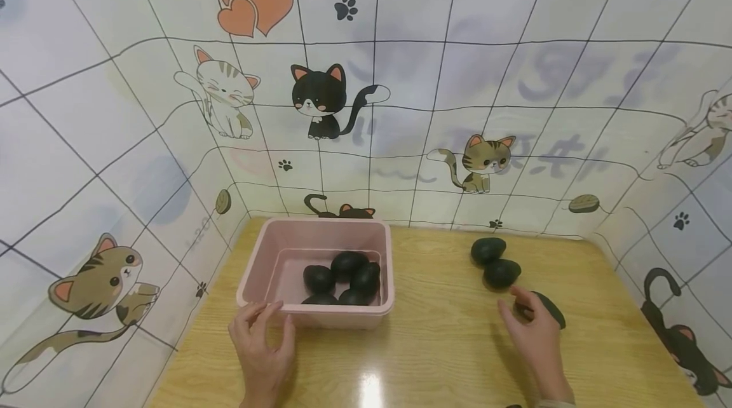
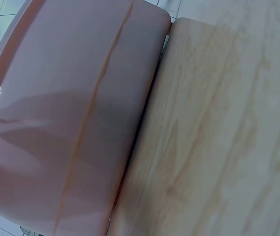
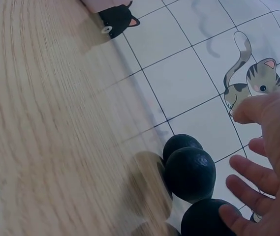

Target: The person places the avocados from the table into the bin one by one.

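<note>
Clearly right hand (image 1: 536, 339) nearer: fingers parted, gripping nothing; dark avocado (image 1: 551, 311) on table (image 1: 434, 319) just beside them, long axis slanting far-left to near-right. Left hand (image 1: 260, 339) at rim of pink bin (image 1: 337, 319), grip unclear.

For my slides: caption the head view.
Left hand at a pink rectangular plastic bin of dark egg-shaped fruits; right hand by three more outside.

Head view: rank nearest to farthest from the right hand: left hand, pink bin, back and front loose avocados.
1. Front avocado, partly behind the right hand.
2. Back avocado, toward the wall.
3. Pink bin, left.
4. Left hand, farthest left.
</note>
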The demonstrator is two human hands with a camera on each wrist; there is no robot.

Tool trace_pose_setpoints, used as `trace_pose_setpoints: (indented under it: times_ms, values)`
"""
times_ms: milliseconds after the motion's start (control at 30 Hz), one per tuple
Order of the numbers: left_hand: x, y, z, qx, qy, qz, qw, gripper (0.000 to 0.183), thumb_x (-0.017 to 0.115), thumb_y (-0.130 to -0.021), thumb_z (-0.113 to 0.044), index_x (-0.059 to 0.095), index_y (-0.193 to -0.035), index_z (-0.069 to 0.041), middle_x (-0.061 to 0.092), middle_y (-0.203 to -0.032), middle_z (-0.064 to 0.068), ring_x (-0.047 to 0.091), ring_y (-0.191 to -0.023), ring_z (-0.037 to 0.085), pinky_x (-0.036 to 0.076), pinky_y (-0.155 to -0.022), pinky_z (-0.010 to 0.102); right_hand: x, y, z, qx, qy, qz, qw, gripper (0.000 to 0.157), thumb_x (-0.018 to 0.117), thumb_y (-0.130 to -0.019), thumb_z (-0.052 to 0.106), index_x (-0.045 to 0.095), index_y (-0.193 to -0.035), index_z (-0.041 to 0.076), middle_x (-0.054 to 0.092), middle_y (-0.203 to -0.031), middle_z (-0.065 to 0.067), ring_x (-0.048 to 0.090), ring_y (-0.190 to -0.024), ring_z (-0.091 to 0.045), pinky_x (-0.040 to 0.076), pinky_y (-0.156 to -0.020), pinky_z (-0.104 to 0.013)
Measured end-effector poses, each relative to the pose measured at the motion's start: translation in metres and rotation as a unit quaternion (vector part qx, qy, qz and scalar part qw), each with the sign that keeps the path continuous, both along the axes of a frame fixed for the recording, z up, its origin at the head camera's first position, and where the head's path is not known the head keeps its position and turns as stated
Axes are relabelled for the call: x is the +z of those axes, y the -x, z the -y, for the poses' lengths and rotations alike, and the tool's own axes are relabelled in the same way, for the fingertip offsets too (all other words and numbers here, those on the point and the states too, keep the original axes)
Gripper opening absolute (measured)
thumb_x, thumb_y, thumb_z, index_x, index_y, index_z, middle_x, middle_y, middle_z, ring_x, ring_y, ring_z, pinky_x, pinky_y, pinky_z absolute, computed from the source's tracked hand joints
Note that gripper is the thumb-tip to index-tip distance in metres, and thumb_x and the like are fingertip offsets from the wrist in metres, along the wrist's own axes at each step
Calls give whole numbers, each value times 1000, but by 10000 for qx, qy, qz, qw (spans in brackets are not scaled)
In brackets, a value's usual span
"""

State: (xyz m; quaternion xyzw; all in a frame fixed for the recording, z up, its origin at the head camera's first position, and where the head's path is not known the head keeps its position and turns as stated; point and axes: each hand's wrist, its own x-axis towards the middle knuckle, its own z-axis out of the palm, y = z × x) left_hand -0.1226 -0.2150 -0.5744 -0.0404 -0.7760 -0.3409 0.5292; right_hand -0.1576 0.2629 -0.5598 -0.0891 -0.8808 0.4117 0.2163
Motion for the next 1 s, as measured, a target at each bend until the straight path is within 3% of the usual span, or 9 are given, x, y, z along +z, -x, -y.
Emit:
trace_pose_setpoints:
  times_ms: [300,600,700,833,933,1000]
  values:
    - [-1,-2,0,27,7,110,9999,32,73,-79,-17,77,-107,-2,61,-115,27,49,-114,42,24,-118,23,-4,-1,-6,-598,155,-883,9942,31,80,-90,9,76,-120,3,77,-115,-17,54,-99,19,40,-87,-4]
    - [1,-3,0,11,-4,161,9999,33,74,-79,-17,77,-108,-2,60,-116,27,48,-115,42,25,-116,21,-4,-5,-25,-851,220,-647,9940,32,79,-92,14,76,-123,5,77,-121,-13,52,-99,20,40,-86,-6]
    - [2,-4,-1,26,-5,210,9998,32,74,-79,-16,77,-108,-3,60,-116,26,48,-116,41,26,-114,20,-5,-5,-32,-958,65,-619,9935,34,79,-91,15,75,-123,3,76,-124,-16,63,-107,0,41,-85,-11]
    - [3,-5,-1,45,2,286,9996,32,73,-80,-17,77,-109,-3,60,-117,26,48,-117,40,26,-113,20,-3,-5,-40,-1016,15,-294,9944,43,78,-92,19,70,-130,0,67,-139,-25,58,-127,-42,43,-100,-41]
    - [3,-6,0,40,1,311,9995,32,73,-80,-17,77,-109,-3,60,-117,25,48,-117,40,26,-113,20,-3,-5,-45,-944,51,24,9955,53,76,-93,21,64,-138,-2,58,-148,-29,48,-135,-51,36,-107,-63]
    - [2,-5,0,29,4,284,9996,32,73,-80,-17,77,-109,-3,60,-117,25,48,-117,41,25,-114,20,-5,-5,-48,-893,28,211,9958,58,75,-93,23,59,-143,-4,54,-151,-31,44,-137,-54,34,-109,-67]
